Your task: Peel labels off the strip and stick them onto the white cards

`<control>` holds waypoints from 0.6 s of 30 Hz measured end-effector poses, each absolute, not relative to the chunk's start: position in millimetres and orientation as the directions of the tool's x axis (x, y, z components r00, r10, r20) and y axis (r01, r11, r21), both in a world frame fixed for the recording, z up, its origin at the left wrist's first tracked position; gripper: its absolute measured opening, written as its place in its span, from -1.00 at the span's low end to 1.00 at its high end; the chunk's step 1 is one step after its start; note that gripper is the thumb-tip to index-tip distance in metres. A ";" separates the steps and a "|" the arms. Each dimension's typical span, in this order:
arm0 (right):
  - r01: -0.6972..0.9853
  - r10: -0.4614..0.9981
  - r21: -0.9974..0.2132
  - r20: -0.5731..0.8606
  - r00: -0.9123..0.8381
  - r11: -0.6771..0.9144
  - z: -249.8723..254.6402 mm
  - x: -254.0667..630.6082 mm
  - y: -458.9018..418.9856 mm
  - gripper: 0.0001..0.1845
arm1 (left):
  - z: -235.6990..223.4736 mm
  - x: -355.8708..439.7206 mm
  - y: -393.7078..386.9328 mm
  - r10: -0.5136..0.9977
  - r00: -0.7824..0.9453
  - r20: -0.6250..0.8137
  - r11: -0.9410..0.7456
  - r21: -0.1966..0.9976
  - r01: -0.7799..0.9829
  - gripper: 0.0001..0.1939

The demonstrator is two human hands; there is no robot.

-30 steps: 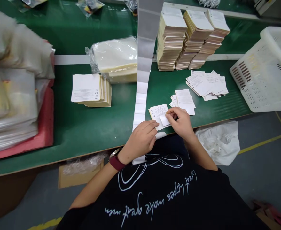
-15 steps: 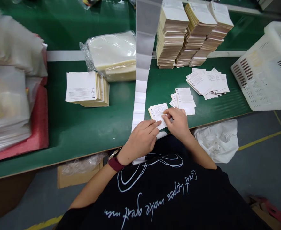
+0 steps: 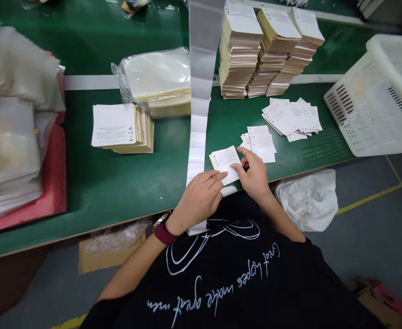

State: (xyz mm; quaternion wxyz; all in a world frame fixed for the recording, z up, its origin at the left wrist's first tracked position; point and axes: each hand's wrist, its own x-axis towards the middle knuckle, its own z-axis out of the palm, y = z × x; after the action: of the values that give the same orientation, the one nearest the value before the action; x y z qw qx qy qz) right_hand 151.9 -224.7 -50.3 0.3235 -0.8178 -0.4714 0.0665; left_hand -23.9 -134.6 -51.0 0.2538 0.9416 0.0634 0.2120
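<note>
Just a thin white paper card (image 3: 223,161)

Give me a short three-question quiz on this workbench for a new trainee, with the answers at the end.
1. Which hand wears the dark red wristband?
2. True or false: the long strip of white labels lies to the left of the printed card under the right hand.
3. How many tall stacks of cards stand toward the far side of the green workbench?

Key: 1. The left hand. 2. True. 3. Three.
</note>
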 end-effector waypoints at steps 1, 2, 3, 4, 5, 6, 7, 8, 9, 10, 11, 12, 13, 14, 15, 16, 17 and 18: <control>0.722 0.816 -0.604 0.195 0.545 -0.337 -50.2 151.0 -225.2 -0.59 | -50.7 -23.8 -134.7 0.225 0.900 0.373 -0.867 0.498 0.011 -0.82; 0.725 0.817 -0.602 0.200 0.542 -0.334 -49.8 149.8 -225.7 -0.56 | -50.4 -23.7 -134.8 0.222 0.899 0.379 -0.872 0.490 0.009 -0.82; 0.736 0.815 -0.588 0.212 0.540 -0.335 -49.1 148.3 -226.3 -0.53 | -50.1 -23.6 -134.9 0.219 0.897 0.384 -0.877 0.481 0.008 -0.82; 0.750 0.809 -0.567 0.230 0.541 -0.340 -48.0 146.6 -227.0 -0.50 | -49.8 -23.4 -135.0 0.216 0.896 0.388 -0.880 0.474 0.007 -0.83; 0.765 0.803 -0.543 0.249 0.542 -0.348 -46.8 145.0 -228.0 -0.48 | -49.6 -23.2 -135.1 0.213 0.896 0.389 -0.883 0.469 0.006 -0.83; 0.777 0.797 -0.518 0.265 0.543 -0.357 -45.4 143.8 -229.1 -0.45 | -49.4 -23.0 -135.1 0.213 0.897 0.388 -0.884 0.467 0.008 -0.83; 0.785 0.789 -0.497 0.277 0.547 -0.370 -44.1 143.7 -230.5 -0.43 | -49.4 -22.7 -135.0 0.213 0.898 0.385 -0.884 0.467 0.010 -0.84; 0.787 0.778 -0.482 0.288 0.559 -0.386 -42.9 145.1 -232.0 -0.42 | -49.4 -22.5 -134.9 0.216 0.899 0.381 -0.883 0.469 0.013 -0.84; 0.781 0.762 -0.476 0.296 0.576 -0.406 -42.1 148.4 -233.5 -0.42 | -49.4 -22.3 -134.8 0.218 0.899 0.379 -0.882 0.470 0.015 -0.84; 0.769 0.743 -0.480 0.301 0.597 -0.423 -41.6 153.9 -234.9 -0.42 | -49.5 -22.1 -134.7 0.218 0.899 0.379 -0.882 0.471 0.015 -0.84; 0.753 0.725 -0.490 0.301 0.619 -0.439 -41.5 161.4 -236.1 -0.43 | -49.7 -22.0 -134.7 0.217 0.898 0.382 -0.883 0.470 0.013 -0.84; 0.737 0.707 -0.499 0.300 0.640 -0.456 -41.6 170.6 -237.1 -0.44 | -49.9 -21.8 -134.7 0.214 0.897 0.386 -0.884 0.467 0.010 -0.83; 0.727 0.691 -0.497 0.302 0.657 -0.474 -41.9 180.6 -237.8 -0.45 | -50.1 -21.6 -134.8 0.211 0.897 0.389 -0.886 0.463 0.008 -0.83; 0.723 0.671 -0.478 0.314 0.671 -0.499 -42.0 190.4 -238.4 -0.46 | -50.4 -21.6 -134.8 0.209 0.897 0.389 -0.887 0.461 0.008 -0.83; 0.722 0.647 -0.444 0.338 0.683 -0.531 -41.9 199.0 -239.3 -0.47 | -50.8 -21.7 -134.8 0.210 0.897 0.388 -0.887 0.462 0.008 -0.84; 0.724 0.622 -0.402 0.372 0.688 -0.560 -41.2 205.1 -240.6 -0.47 | -51.4 -21.9 -134.7 0.216 0.896 0.387 -0.883 0.470 0.010 -0.84; 0.729 0.603 -0.369 0.411 0.684 -0.576 -39.8 207.8 -242.7 -0.47 | -52.0 -22.3 -134.4 0.227 0.893 0.389 -0.875 0.484 0.011 -0.85; 0.744 0.597 -0.360 0.446 0.667 -0.563 -37.8 206.7 -245.6 -0.46 | -52.7 -22.9 -133.9 0.244 0.886 0.395 -0.863 0.505 0.012 -0.86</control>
State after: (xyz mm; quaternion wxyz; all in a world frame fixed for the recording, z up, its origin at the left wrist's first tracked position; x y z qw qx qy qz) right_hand 206.7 -245.6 -37.8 0.2666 -0.8733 -0.3837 -0.1380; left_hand -22.9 -133.9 -52.7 0.2528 0.9376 0.0682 0.2289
